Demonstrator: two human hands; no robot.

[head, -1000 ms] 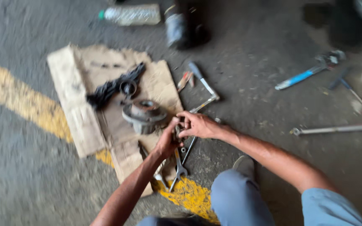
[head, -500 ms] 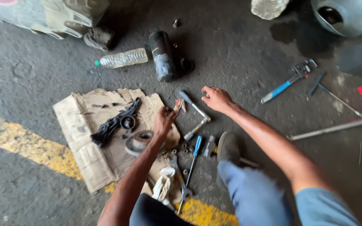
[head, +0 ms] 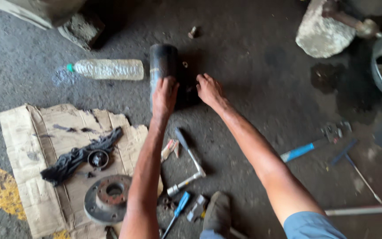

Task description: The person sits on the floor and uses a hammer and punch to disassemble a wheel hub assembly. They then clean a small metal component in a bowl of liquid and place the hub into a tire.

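Black cylinder [head: 162, 62], left hand [head: 164, 95] touching

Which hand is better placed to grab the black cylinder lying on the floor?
Left, probably. The left hand already rests on the black metal cylinder, fingers over its near end. The right hand lies beside it, over the dark patch of concrete floor, next to the cylinder rather than on it.

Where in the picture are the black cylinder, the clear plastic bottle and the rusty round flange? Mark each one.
black cylinder [head: 162, 59]: head view, on its upper side wall.
clear plastic bottle [head: 109, 69]: head view, middle of its body.
rusty round flange [head: 99, 204]: head view, on its flat rim.
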